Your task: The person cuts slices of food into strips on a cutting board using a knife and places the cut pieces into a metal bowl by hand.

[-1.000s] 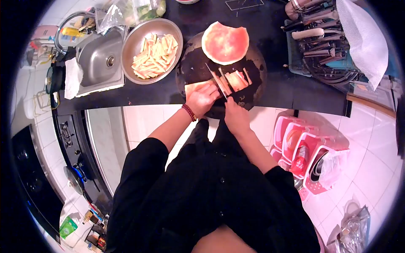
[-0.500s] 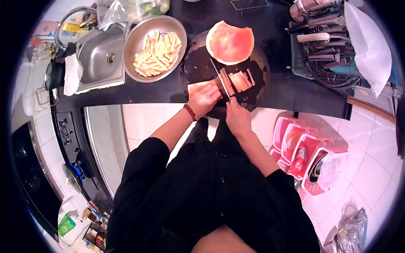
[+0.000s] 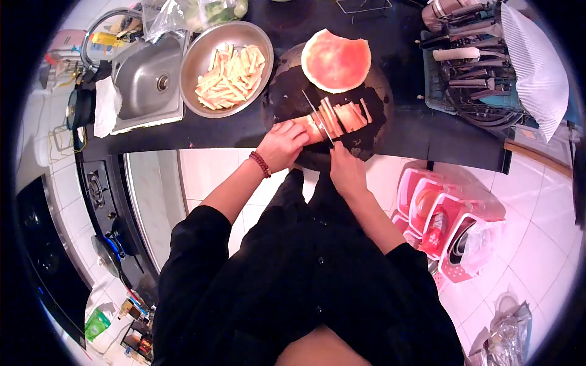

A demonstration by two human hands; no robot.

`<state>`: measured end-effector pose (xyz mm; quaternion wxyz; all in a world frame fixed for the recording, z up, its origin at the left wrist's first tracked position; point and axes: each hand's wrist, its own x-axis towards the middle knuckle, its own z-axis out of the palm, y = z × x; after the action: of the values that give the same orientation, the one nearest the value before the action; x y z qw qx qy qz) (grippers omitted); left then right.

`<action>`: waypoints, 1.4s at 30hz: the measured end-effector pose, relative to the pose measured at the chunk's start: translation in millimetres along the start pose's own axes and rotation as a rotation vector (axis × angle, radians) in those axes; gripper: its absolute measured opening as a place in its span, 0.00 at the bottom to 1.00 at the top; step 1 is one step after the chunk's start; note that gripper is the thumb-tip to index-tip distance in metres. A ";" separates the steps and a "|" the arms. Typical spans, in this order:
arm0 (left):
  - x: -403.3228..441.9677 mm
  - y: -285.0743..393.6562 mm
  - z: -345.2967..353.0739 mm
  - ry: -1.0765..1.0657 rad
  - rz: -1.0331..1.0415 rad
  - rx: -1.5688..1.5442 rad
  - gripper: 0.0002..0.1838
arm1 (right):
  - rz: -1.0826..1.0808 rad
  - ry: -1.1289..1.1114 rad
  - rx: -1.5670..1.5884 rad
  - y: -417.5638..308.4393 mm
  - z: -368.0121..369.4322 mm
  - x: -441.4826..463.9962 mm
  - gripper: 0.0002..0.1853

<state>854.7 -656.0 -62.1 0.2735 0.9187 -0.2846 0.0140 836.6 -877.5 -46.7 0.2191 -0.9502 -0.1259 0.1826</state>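
Observation:
My right hand (image 3: 346, 162) is wrapped round the handle of a knife (image 3: 319, 119), whose blade slants across a dark round chopping board (image 3: 282, 97). Beneath the curled fingers of my left hand (image 3: 282, 145), a pinkish slab of watermelon rind (image 3: 312, 129) is pinned to the board, left of the blade. Cut rind strips (image 3: 350, 118) lie side by side just right of the knife. Behind them rests a larger watermelon piece (image 3: 336, 60) with a red face and pale rim, notched at its top. A metal bowl (image 3: 190, 80) left of the board holds many pale strips (image 3: 231, 77).
A steel sink (image 3: 141, 82) lies beyond the bowl at left, with a plastic bag of greens (image 3: 204, 13) behind. A rack of utensils (image 3: 470, 70) stands on the counter's right. Pink baskets (image 3: 452, 226) sit below on the floor.
My left hand has slid left along the rind, showing more of the slab beside the blade. Another strip or so now leans against the cut ones. The knife stays in my right hand.

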 end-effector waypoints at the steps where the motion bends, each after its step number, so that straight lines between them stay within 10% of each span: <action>1: 2.0 1.5 -0.9 0.003 0.005 0.017 0.13 | 0.003 -0.002 -0.001 -2.1 -1.5 -1.8 0.08; 42: -6.0 1.2 11.1 0.098 -0.039 0.025 0.10 | 0.040 0.034 0.034 -37.3 19.4 3.1 0.09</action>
<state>847.6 -659.4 -72.1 0.2756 0.9257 -0.2529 0.0570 825.6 -836.8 -46.6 0.2337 -0.9516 -0.1002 0.1726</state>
